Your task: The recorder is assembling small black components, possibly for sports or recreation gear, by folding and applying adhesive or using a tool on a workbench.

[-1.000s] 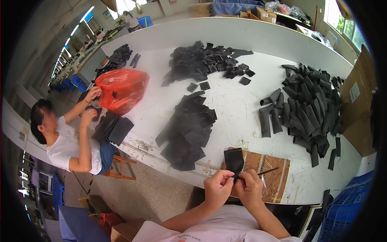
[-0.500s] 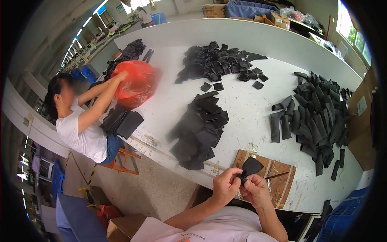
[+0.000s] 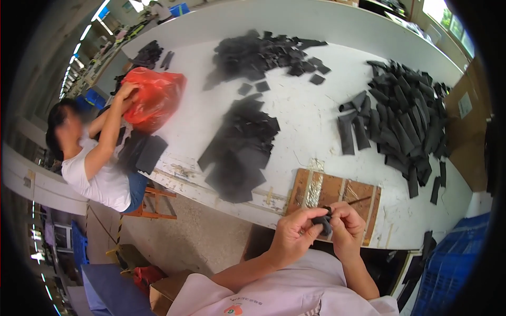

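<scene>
Black piece (image 3: 323, 227) drawn down from a raised flap into a compact bundle

The flap seen above the fingertips half a second ago is no longer raised. The black piece is pinched by the left hand (image 3: 299, 231) and the right hand (image 3: 347, 227), above the near edge of a brown board (image 3: 331, 184). It may be judged light, soft and pliable, hardly fragile; it is best taken by its folded edges, between thumb and forefinger.

One piece is held; one board and one red bag (image 3: 158, 97) are counted. On the surface (image 3: 316, 126), three large heaps are seen: a far heap (image 3: 247, 58), a middle heap (image 3: 243, 150) and a heap of tubes (image 3: 406, 118), all too overlapped for counting.
</scene>
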{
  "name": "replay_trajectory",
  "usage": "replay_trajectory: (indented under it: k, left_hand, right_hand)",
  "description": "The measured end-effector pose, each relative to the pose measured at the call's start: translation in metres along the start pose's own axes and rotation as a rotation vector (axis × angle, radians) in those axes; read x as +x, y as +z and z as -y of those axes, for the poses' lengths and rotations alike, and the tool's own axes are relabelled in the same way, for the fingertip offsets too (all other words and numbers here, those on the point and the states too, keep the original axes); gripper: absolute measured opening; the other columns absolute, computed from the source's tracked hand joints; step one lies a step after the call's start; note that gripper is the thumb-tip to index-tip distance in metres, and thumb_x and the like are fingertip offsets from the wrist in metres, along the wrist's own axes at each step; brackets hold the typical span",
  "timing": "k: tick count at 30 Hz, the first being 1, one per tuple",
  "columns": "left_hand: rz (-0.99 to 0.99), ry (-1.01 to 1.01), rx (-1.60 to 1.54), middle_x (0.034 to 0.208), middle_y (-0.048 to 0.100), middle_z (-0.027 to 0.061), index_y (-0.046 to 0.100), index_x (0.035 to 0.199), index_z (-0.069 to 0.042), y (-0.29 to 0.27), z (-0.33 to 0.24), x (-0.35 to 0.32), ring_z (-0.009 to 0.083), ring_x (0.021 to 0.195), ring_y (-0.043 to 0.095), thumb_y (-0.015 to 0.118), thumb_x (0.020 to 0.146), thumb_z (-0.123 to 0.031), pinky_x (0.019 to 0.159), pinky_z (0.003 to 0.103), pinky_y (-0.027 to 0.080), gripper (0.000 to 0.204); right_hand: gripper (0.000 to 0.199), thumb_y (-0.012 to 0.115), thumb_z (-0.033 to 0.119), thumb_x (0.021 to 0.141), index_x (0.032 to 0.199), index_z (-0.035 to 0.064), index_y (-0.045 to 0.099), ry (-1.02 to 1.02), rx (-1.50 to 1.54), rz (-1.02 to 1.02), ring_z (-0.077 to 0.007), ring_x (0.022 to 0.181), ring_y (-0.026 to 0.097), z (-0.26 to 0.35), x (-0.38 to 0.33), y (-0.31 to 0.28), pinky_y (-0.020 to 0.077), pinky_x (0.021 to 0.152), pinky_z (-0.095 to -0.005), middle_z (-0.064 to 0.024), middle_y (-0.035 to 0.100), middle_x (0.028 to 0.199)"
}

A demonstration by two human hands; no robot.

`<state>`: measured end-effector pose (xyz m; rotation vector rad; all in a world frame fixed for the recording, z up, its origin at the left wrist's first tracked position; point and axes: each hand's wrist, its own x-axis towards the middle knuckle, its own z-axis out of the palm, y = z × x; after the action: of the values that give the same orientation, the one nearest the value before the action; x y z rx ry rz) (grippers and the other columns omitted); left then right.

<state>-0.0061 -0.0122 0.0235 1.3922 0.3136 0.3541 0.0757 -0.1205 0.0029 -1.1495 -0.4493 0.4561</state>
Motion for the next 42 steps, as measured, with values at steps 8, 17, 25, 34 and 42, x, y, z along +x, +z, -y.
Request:
replay_trajectory:
  k: [8,17,25,34,42]
  left_hand:
    - [0.101,-0.246,-0.486,0.077,0.057,0.0059,0.052,0.091,0.001,0.015,-0.025,0.025,0.0025,0.044,0.041,0.055,0.083,-0.001,0.038,0.016,0.032,0.009]
    - [0.499,-0.606,-1.55,0.08,0.058,0.015,0.037,0.117,0.007,0.032,-0.033,0.066,0.0008,0.03,0.029,0.039,0.088,-0.005,0.028,0.018,0.023,0.032]
    - [0.315,-0.53,-1.121,0.085,0.06,0.0107,0.04,0.119,0.001,0.034,0.006,0.065,0.0025,0.032,0.031,0.044,0.085,-0.003,0.031,0.018,0.023,0.034]
    - [0.248,-0.468,-1.045,0.082,0.06,0.0091,0.042,0.117,0.0,0.017,0.024,0.059,0.0036,0.032,0.032,0.046,0.086,-0.005,0.031,0.017,0.023,0.032]
    - [0.307,-0.695,-1.428,0.078,0.059,0.0106,0.041,0.118,0.005,0.013,0.029,0.071,0.0034,0.032,0.037,0.044,0.086,-0.005,0.03,0.016,0.027,0.034]
  right_hand:
    - [0.012,0.059,0.007,0.08,0.073,0.0016,0.051,-0.203,-0.553,-0.006,-0.0126,0.062,0.046,0.056,0.008,-0.003,0.0379,0.054,-0.023,-0.0049,0.049,0.073]
    - [0.022,0.057,0.023,0.085,0.073,0.0048,0.052,0.178,-0.096,0.101,-0.0066,0.054,0.038,0.071,0.043,-0.036,0.0314,0.051,-0.0189,0.0043,0.043,0.059]
    - [0.024,0.06,0.028,0.082,0.073,0.007,0.054,0.416,0.1,0.17,-0.0053,0.055,0.037,0.023,0.054,-0.063,0.0294,0.049,-0.0184,0.0045,0.044,0.062]
    - [0.024,0.058,0.026,0.084,0.071,0.0058,0.055,0.386,0.16,0.249,-0.005,0.055,0.037,0.008,0.054,-0.06,0.0296,0.049,-0.019,0.0044,0.045,0.061]
    - [0.024,0.057,0.027,0.084,0.073,0.006,0.056,0.413,0.002,0.308,-0.0046,0.055,0.038,0.014,0.064,-0.059,0.0303,0.049,-0.019,0.0046,0.047,0.061]
